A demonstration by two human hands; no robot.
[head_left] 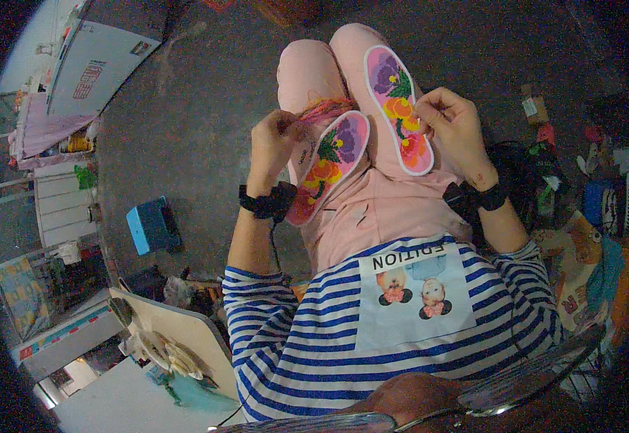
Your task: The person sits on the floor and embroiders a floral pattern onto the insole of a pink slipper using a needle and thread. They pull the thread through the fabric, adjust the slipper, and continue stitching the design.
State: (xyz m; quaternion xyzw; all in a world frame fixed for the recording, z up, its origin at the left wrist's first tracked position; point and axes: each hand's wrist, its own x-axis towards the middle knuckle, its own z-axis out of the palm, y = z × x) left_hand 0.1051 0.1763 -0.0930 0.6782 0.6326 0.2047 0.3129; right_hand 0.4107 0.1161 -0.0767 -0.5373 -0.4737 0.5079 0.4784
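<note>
While pink cloth trousers support our apparent handwork, two white-edged, flower-patterned insoles lie at twelve and one o'clock. Our left hand and right hand pinch beside their edges; whether they grasp anything, we cannot tell. The next move seemingly wants steady fingertips; black wristbands, and pink-orange threads at twelve, could snag.

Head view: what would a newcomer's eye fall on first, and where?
The vivid flowered insole on the right thigh, beside the right hand, stands out first. A matching insole slants across the left thigh, near the left hand. Pink-orange threads lie tangled just beyond it.
</note>
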